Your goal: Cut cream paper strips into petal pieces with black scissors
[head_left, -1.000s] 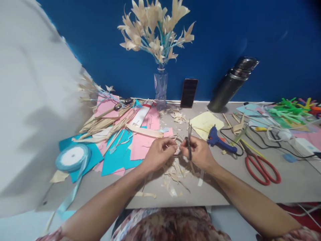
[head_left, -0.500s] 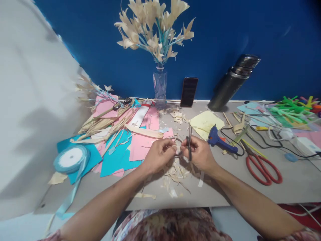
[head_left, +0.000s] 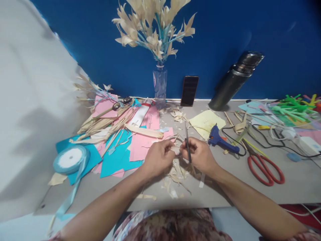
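Observation:
My left hand (head_left: 158, 156) and my right hand (head_left: 199, 154) meet over the grey table (head_left: 288, 187), just above a heap of pale straw-coloured scraps (head_left: 177, 175). The right hand's fingers are closed around small dark scissors (head_left: 187, 140) whose blades point up and away from me. The left hand pinches a thin pale strip (head_left: 177, 149) held up against the scissors. The fingertips of both hands almost touch.
Pink and blue paper sheets (head_left: 120, 150) and dried leaf strips lie left of the hands. A blue ribbon spool (head_left: 70, 158) sits at far left. A glue gun (head_left: 220, 139), red scissors (head_left: 264, 165), cables, a vase of flowers (head_left: 159, 83), phone (head_left: 189, 90) and flask (head_left: 235, 80) stand behind and right.
Both hands stay together at the same spot. The scissors have tipped slightly to the left, and the view has shifted a little.

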{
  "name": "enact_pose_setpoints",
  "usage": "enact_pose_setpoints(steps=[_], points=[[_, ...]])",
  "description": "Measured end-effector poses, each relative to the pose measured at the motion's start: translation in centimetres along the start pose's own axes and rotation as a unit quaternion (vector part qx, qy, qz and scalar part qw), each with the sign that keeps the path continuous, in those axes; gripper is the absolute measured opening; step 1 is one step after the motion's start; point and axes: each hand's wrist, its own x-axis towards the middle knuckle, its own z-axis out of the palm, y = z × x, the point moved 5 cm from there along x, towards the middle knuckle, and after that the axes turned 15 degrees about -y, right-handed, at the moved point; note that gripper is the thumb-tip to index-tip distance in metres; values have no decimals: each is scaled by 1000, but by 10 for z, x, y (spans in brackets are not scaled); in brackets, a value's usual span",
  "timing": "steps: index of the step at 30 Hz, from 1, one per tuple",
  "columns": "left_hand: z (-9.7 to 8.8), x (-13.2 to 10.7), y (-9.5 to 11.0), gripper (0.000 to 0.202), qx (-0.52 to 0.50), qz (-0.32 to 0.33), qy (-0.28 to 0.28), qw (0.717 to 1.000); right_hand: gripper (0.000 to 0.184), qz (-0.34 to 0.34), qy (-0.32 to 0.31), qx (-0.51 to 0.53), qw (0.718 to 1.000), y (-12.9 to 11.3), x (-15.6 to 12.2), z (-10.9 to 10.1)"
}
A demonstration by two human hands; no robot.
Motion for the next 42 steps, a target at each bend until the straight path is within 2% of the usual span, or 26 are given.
enact_pose_setpoints(steps=[2,4,8,11,14,16,18,21,23,25,27,29,31,34,36,42], points=[[1,1,1,26,-39,13,-21,999,7,-4,-4,21,1000,1,0,-1],[4,2,-2,19,-36,10,-25,999,7,-6,-15,30,999,1,0,-1],[9,4,-9,18,37,1,1,999,7,0,-21,5,1000,2,-1,3],[1,2,-8,16,79,-9,31,996,6,3,-8,4,1000,2,-1,2],[-7,1,-3,20,13,-5,15,1000,6,2,-4,26,1000,3,-1,0],[-5,2,2,27,-50,18,-24,998,7,-3,-8,32,999,3,-1,0],[-1,2,3,22,-57,29,-41,997,7,-6,-21,37,999,3,-1,2],[1,2,0,19,26,26,-7,999,7,-2,-33,48,998,2,-1,4],[-4,2,-1,19,67,26,27,997,8,3,-27,62,998,1,-1,4],[-10,2,-1,19,26,27,28,999,8,10,-19,77,997,1,-1,2],[-11,3,0,22,-62,33,-8,997,8,11,-19,87,996,1,-1,1],[-7,3,3,20,-97,38,-46,994,9,1,-27,90,996,1,-1,2],[-3,2,4,14,-59,36,-38,997,11,-1,-31,78,996,3,-1,2],[3,0,3,20,17,33,-5,999,16,12,-32,21,999,6,0,2],[7,-2,4,20,59,33,-1,998,18,9,-42,-5,999,7,1,4],[9,-5,7,24,113,30,4,993,8,15,-19,-22,999,6,-1,4]])
